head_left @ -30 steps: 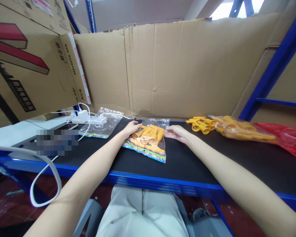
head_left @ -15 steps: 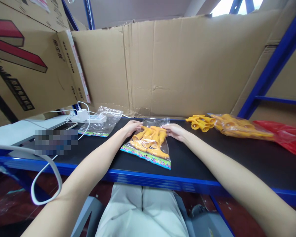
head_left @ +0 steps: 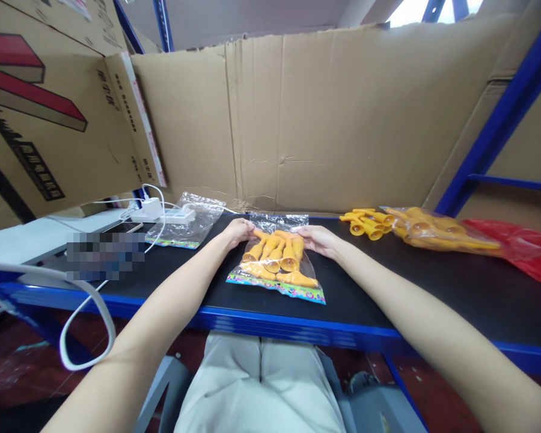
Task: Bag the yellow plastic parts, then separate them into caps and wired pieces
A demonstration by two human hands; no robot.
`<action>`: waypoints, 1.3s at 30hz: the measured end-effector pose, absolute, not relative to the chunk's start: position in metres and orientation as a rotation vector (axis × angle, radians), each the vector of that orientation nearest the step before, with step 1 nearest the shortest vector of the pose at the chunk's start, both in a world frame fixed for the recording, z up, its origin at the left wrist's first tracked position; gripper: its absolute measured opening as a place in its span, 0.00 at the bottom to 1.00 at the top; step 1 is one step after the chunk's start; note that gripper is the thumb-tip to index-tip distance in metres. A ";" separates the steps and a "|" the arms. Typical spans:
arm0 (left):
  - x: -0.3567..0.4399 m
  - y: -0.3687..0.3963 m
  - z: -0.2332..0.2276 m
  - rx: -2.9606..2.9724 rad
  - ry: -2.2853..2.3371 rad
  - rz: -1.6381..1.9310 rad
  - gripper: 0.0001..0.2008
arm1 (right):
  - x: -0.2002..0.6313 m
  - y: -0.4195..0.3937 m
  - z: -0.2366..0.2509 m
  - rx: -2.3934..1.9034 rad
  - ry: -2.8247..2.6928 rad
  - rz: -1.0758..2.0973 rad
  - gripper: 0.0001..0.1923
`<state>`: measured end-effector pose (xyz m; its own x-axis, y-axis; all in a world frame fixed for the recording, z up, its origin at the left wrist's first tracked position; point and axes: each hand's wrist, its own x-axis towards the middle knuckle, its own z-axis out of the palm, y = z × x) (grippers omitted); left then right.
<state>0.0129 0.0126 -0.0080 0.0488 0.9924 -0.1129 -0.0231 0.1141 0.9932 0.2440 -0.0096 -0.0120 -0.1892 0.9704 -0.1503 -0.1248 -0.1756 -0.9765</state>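
Note:
A clear plastic bag (head_left: 252, 278) with a colourful printed strip lies on the black tabletop, the strip towards me. Inside it are several yellow-orange horn-shaped plastic pieces (head_left: 275, 252), their flared ends facing me. My left hand (head_left: 240, 231) is closed on the bag's far left side, fingers pinching the film. On the far right side my right hand (head_left: 318, 239) grips the bag in the same way, fingertips partly hidden by the film.
Loose yellow horn pieces (head_left: 367, 222) lie at the right, beside a filled clear bag (head_left: 442, 231) and a red plastic bag (head_left: 518, 249). Another clear bag (head_left: 192, 225) lies left, near a white power strip (head_left: 175, 214) with cables. Cardboard (head_left: 342, 120) stands behind; a blue edge (head_left: 297, 328) runs in front.
The bag's near end has swung slightly right and away from me, and the horn pieces inside have shifted. Both hands keep hold of it in nearly the same places.

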 end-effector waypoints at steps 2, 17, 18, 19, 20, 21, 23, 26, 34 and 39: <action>0.010 0.014 -0.009 1.146 1.180 1.078 0.07 | 0.246 -0.008 -0.012 -1.123 -1.169 1.535 0.08; 0.005 0.015 -0.006 1.484 1.281 1.035 0.06 | 0.252 -0.002 -0.014 -1.170 -1.371 1.287 0.09; 0.005 0.017 -0.008 1.557 1.300 1.038 0.07 | 0.253 -0.001 -0.014 -1.190 -1.421 1.243 0.09; 0.005 0.018 -0.009 1.655 1.326 1.035 0.08 | 0.254 0.000 -0.015 -1.211 -1.483 1.188 0.09; 0.004 0.019 -0.010 1.782 1.356 1.026 0.09 | 0.255 0.001 -0.014 -1.229 -1.556 1.125 0.09; 0.004 0.020 -0.011 1.930 1.388 1.014 0.10 | 0.255 0.001 -0.014 -1.242 -1.634 1.055 0.10; 0.002 0.021 -0.012 2.234 1.434 0.993 0.12 | 0.257 0.002 -0.013 -1.245 -1.771 0.919 0.09; 0.002 0.019 -0.012 2.500 1.445 1.014 0.12 | 0.258 -0.001 -0.009 -1.250 -1.879 0.824 0.10; 0.009 0.009 -0.008 2.803 1.319 1.134 0.13 | 0.259 -0.008 -0.007 -1.331 -2.009 0.755 0.23; 0.016 0.003 -0.003 2.892 1.329 1.152 0.13 | 0.254 -0.008 -0.004 -1.256 -1.893 0.799 0.25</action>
